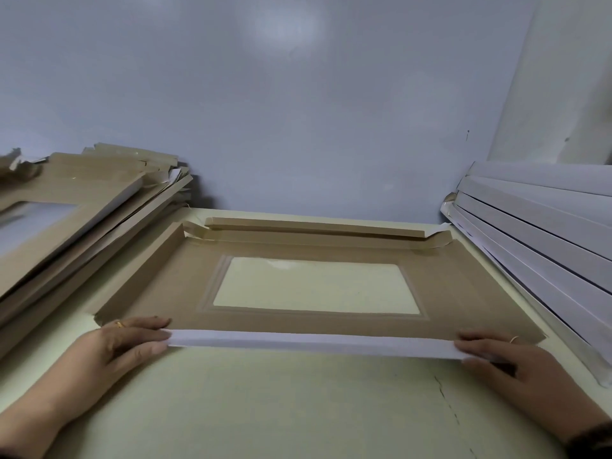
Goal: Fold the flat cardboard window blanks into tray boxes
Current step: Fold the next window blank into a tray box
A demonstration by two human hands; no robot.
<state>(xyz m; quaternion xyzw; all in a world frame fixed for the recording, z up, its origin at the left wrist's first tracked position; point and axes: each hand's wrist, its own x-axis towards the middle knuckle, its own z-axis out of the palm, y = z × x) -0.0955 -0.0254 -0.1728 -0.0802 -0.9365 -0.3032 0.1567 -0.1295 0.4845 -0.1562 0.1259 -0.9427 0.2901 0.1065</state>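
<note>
Flat brown cardboard window blank (298, 246) with clear rectangular pane lies on pale table (265, 409), just beyond both hands. I judge it light, thin, stiff only along scored creases, easily dented; best held at flap ends. Near white-faced flap (311, 342) is raised. My left hand (132, 339) pinches its left end, fingers curled over edge. My right hand (493, 354) pinches right end likewise. Far flap is already folded.
</note>
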